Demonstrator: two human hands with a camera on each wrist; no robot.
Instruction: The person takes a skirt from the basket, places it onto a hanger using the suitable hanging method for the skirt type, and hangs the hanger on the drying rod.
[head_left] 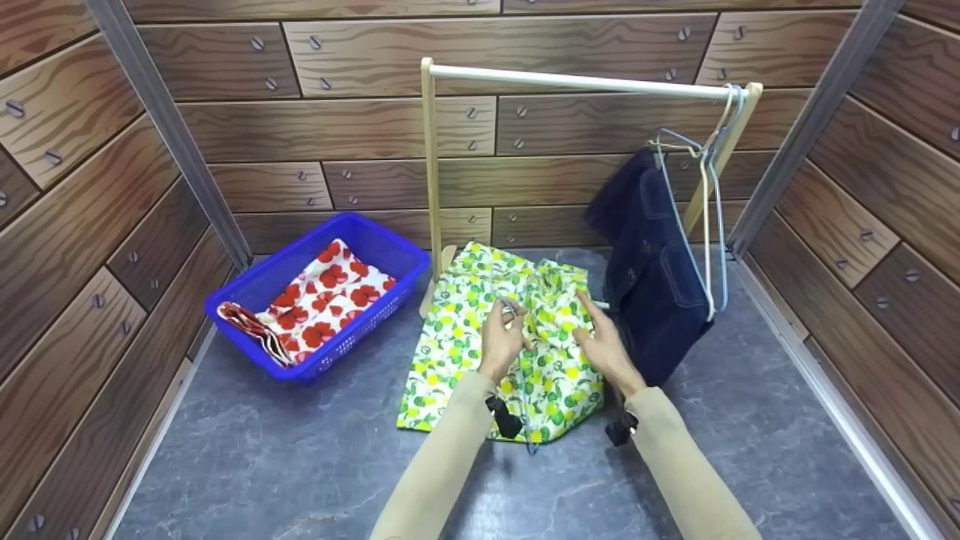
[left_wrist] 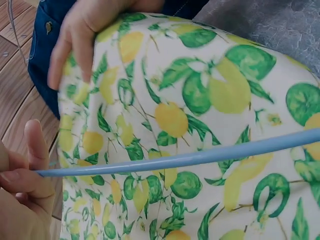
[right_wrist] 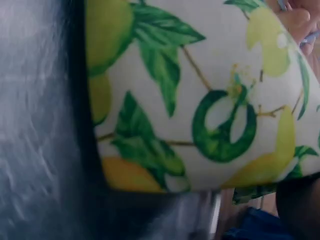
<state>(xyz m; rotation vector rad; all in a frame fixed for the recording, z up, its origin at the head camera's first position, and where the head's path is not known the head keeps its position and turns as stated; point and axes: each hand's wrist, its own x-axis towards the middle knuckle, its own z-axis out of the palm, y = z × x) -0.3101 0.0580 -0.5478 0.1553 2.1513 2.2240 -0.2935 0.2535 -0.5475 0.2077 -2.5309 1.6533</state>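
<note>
A cloth item printed with lemons and green leaves (head_left: 450, 352) lies spread on the floor, its right part folded over. My left hand (head_left: 499, 345) pinches a light blue clothes hanger (left_wrist: 200, 157) near one end between thumb and fingers. The hanger's thin bar runs across the front of the printed cloth. My right hand (head_left: 606, 352) rests on the cloth's right side, and in the left wrist view its fingers (left_wrist: 86, 55) reach straight down over the edge. In the right wrist view the cloth fills most of the picture and hides the right hand.
A garment rack with a white rail (head_left: 585, 81) stands behind. Dark blue denim (head_left: 637, 262) hangs at its right end with several hangers (head_left: 706, 217). Left of it sits a blue basket (head_left: 360, 225) holding red-flowered white fabric (head_left: 322, 307). Wood-patterned walls (head_left: 390, 127) surround the grey floor.
</note>
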